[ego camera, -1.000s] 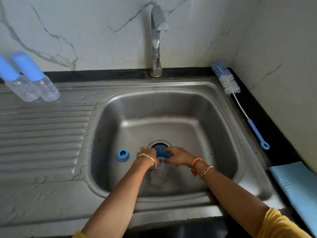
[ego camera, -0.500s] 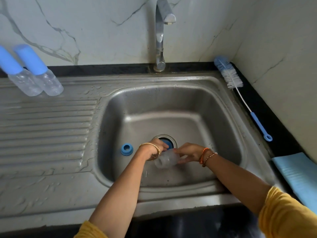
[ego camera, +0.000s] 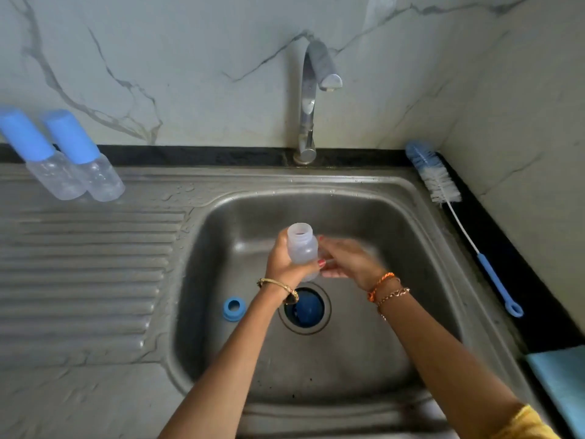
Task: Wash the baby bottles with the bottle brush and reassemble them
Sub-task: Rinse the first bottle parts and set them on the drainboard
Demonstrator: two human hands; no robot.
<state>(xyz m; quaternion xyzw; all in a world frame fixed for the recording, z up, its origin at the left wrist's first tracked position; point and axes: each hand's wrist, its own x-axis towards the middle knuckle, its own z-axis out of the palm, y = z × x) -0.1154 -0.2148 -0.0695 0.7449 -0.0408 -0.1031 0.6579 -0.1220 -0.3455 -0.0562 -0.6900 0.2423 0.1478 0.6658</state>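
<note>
My left hand grips a clear uncapped baby bottle upright above the sink basin, its open neck pointing up. My right hand is blurred just right of the bottle, fingers touching its lower side; whether it holds anything is unclear. A blue screw ring lies on the basin floor at the left. A blue cap sits in the drain. The bottle brush, blue and white with a blue handle, lies on the right ledge. Two capped bottles stand on the drainboard, far left.
The tap rises behind the basin, spout turned right, no water running. A ribbed steel drainboard spreads to the left. A light blue cloth lies at the right edge on the black counter.
Both hands rose from the basin floor near the drain. The bottle was lifted and turned upright in my left hand, leaving the blue cap behind in the drain.
</note>
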